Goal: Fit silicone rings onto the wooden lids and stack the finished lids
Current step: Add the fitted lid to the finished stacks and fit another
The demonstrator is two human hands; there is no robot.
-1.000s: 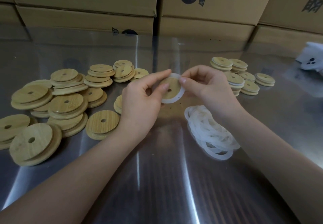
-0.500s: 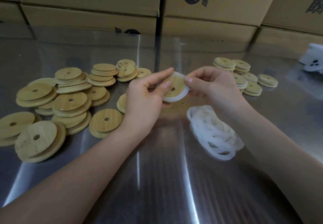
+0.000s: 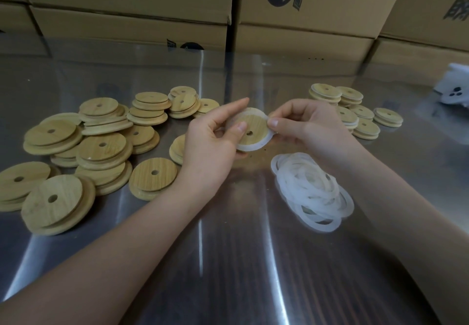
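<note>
Nearest, loose silicone rings (image 3: 313, 189) are lying right of centre. Just beyond, we are holding one wooden lid (image 3: 254, 127): our left hand (image 3: 209, 144) is gripping its left edge, our right hand (image 3: 311, 132) is pinching the white ring (image 3: 250, 148) at its right rim. Bare lids (image 3: 101, 147) are lying left, finished lids (image 3: 355, 112) far right

The silicone ring (image 3: 250, 147) now wraps further round the wooden lid (image 3: 255, 124).

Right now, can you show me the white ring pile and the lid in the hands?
Pile of white silicone rings (image 3: 308, 185): head view, middle of pile.
Round wooden lid with white ring (image 3: 256, 124): head view, wooden face.
</note>
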